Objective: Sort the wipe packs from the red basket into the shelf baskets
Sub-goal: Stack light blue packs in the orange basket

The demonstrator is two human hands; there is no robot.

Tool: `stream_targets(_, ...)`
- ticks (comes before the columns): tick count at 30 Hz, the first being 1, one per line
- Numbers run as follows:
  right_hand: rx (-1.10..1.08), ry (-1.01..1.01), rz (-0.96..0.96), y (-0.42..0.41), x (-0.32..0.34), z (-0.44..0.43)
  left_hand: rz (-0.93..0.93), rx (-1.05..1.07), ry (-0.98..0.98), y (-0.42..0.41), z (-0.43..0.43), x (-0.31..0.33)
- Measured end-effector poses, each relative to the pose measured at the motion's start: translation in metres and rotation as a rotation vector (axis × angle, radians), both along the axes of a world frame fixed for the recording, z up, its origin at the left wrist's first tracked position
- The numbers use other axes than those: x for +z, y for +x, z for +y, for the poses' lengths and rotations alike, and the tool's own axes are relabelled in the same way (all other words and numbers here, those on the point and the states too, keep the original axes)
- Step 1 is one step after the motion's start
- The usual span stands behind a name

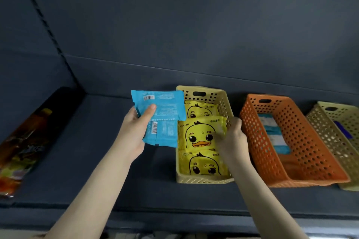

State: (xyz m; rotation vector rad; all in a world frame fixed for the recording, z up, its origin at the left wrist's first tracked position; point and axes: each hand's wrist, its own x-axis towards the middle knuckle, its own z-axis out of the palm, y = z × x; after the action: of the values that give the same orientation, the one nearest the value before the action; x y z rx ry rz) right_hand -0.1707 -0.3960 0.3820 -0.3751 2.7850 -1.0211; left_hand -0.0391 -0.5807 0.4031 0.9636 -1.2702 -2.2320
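Dark shelf (97, 161) carries a yellow basket (202, 180), with an orange basket (258, 136) at its 3 o'clock. Left hand (134, 132) grips blue packs (165, 110) at the yellow basket's 9 o'clock. Right hand (235, 136), blurred, meets a duck pack (198, 134); its grip cannot be told.

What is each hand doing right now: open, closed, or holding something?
Left hand: holds blue wipe packs.
Right hand: blurred at the yellow duck pack; grip cannot be told.

Both forearms reach forward, the left hand (134, 128) gripping blue packs (165, 106) with thumb on top, the right hand (233, 134) held palm-down with its fingers blurred.
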Motion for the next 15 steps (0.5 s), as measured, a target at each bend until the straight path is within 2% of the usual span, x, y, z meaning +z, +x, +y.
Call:
stream_targets(4, 0.129, 0.346, 0.211, 0.008, -0.008, -0.006, -0.009, -0.053, 0.022, -0.01, -0.008, -0.003)
stream_targets(6, 0.192, 0.454, 0.322, 0.007, -0.01, -0.012, -0.009, -0.08, 0.019, -0.013, -0.013, -0.003)
stream_targets(7, 0.235, 0.469, 0.308, 0.003, -0.011, -0.015, -0.01, -0.091, 0.014, -0.015, -0.016, -0.004)
stream_targets(11, 0.4, 0.364, -0.025, -0.013, -0.019, -0.025, -0.01, -0.112, 0.01, -0.021, -0.026, -0.004)
stream_targets(15, 0.47, 0.392, -0.045, -0.015, -0.026, -0.024, -0.009, -0.133, 0.028, -0.026, -0.029, -0.006)
